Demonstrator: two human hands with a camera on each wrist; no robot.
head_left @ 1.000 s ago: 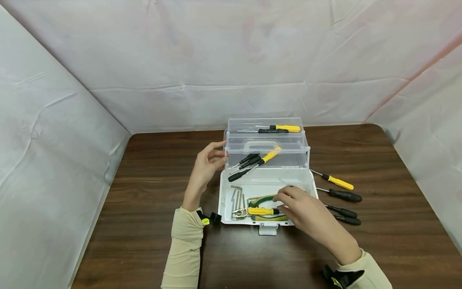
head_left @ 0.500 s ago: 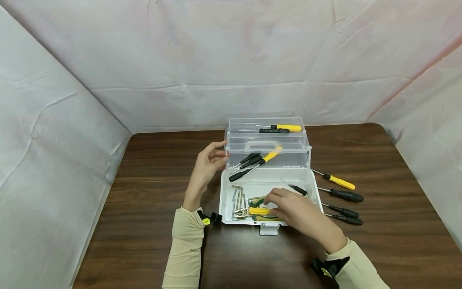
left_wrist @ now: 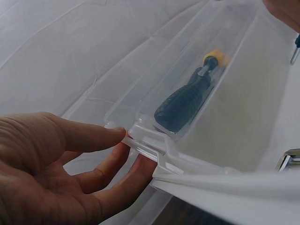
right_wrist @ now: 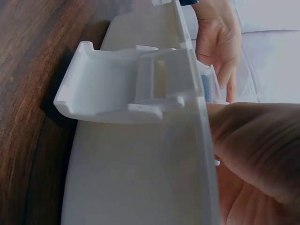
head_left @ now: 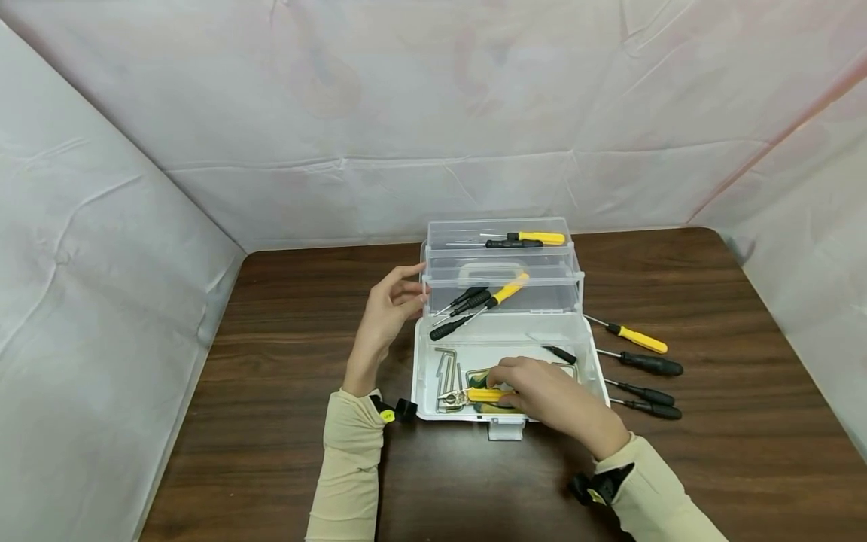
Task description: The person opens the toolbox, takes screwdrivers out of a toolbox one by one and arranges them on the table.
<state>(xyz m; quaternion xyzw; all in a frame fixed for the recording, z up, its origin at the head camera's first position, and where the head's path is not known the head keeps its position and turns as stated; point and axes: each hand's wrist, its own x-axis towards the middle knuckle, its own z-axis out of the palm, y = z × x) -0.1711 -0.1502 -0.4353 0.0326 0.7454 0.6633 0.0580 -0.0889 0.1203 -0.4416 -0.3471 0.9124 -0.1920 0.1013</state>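
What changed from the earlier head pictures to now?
The right hand has moved leftward over the white box and now covers the right end of the yellow handle; its grip is unclear. A black-handled tool, unseen a second ago, shows. The left hand still pinches the clear trays; the loose screwdrivers stayed put.

Your L hand [left_wrist: 65,171] pinches the near corner of the clear plastic tray [left_wrist: 154,82], thumb on one side of the edge & fingers on the other, w/ a dark-handled tool [left_wrist: 180,105] lying inside next to a blurry yellow piece [left_wrist: 216,57]. Lower R, you've got the white box's rim [left_wrist: 225,187], a bit of shiny metal [left_wrist: 289,160] just above it. Your R hand [left_wrist: 286,13] pokes into the top R corner, pale sheet [left_wrist: 51,51] fills the bkgd & dark wood [left_wrist: 180,215] shows at btm.
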